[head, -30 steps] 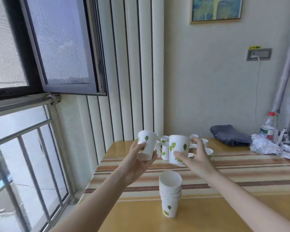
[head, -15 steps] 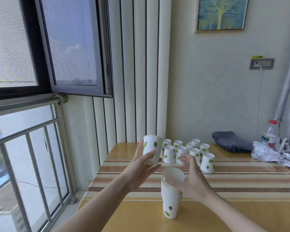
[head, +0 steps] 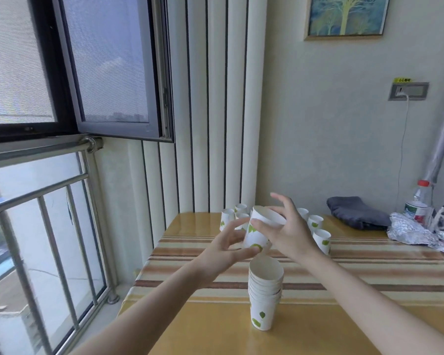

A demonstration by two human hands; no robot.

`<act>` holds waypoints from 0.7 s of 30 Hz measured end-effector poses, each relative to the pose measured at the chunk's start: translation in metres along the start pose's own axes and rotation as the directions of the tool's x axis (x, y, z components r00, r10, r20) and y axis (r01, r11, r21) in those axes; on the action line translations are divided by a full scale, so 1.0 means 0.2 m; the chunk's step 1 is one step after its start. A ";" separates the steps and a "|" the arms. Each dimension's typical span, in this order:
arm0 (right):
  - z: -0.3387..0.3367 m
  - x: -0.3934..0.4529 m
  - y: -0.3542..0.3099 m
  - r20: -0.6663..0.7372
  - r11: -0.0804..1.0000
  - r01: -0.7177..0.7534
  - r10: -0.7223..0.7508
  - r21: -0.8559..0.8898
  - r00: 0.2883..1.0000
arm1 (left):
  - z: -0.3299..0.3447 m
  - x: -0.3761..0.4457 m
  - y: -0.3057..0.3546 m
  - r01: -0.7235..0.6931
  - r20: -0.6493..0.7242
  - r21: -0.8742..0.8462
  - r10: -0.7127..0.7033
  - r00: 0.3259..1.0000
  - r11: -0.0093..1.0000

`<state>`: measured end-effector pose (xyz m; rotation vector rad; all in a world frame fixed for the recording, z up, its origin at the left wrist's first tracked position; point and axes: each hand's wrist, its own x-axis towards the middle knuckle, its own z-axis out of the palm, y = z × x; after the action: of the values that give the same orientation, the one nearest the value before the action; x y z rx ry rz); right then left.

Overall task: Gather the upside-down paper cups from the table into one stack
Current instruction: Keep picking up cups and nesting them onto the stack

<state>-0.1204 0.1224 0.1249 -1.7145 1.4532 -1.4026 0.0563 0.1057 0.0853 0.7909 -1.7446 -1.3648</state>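
A stack of white paper cups with green leaves (head: pixel 265 295) stands mouth up near the front of the wooden table (head: pixel 344 324). Just above it, a single paper cup (head: pixel 260 231) is held mouth up and tilted. My left hand (head: pixel 228 249) touches its lower side with thumb and fingers. My right hand (head: pixel 290 231) grips its rim and upper side. Several upside-down cups (head: pixel 318 228) stand at the back of the table, partly hidden behind my hands.
A striped cloth (head: pixel 369 260) crosses the table. At the back right lie a dark folded cloth (head: pixel 356 212), crumpled foil (head: pixel 415 231) and a plastic bottle (head: pixel 417 203). An open window frame (head: pixel 118 73) and railing (head: pixel 49 226) are on the left.
My right hand left the stack after dropping a cup into it and came up to the cup in my left hand, which now sits mouth up over the stack.
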 end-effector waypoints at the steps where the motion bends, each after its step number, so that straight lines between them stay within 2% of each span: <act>1: 0.00 -0.02 0.02 0.009 0.999 0.013 -0.013 -0.048 1.000 | -0.02 0.00 -0.02 0.025 -0.022 -0.010 -0.025 0.999 1.000; 6: 0.01 -0.11 0.16 0.116 0.981 0.067 -0.046 -0.180 0.992 | -0.13 -0.01 -0.12 0.102 -0.194 -0.199 -0.141 0.971 0.975; 10: 0.01 -0.14 0.21 0.169 0.963 0.085 -0.042 -0.256 0.985 | -0.15 0.01 -0.16 0.140 -0.217 -0.228 -0.191 0.957 0.963; 13: -0.02 -0.15 0.21 0.285 0.917 0.140 -0.030 -0.373 0.958 | -0.14 0.06 -0.18 0.152 -0.214 -0.221 -0.200 0.956 0.963; 15: -0.04 -0.11 0.21 0.327 0.912 0.157 -0.027 -0.380 0.945 | -0.14 0.13 -0.20 0.160 -0.222 -0.211 -0.207 0.953 0.964; 16: -0.06 -0.07 0.22 0.296 0.931 0.130 -0.025 -0.342 0.955 | -0.15 0.18 -0.22 0.167 -0.232 -0.202 -0.213 0.949 0.965; 19: -0.11 0.15 0.32 0.057 0.976 -0.013 0.026 -0.218 0.998 | -0.20 0.38 -0.28 0.215 -0.352 -0.092 -0.234 0.906 0.972; 21: -0.16 0.33 0.44 -0.020 0.937 -0.133 0.133 -0.323 0.991 | -0.25 0.53 -0.32 0.259 -0.422 0.002 -0.234 0.876 0.966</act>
<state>-0.1925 0.0421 0.0865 -1.7658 1.8441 -1.1379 0.0466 -0.0225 0.0501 1.2745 -1.3817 -1.1941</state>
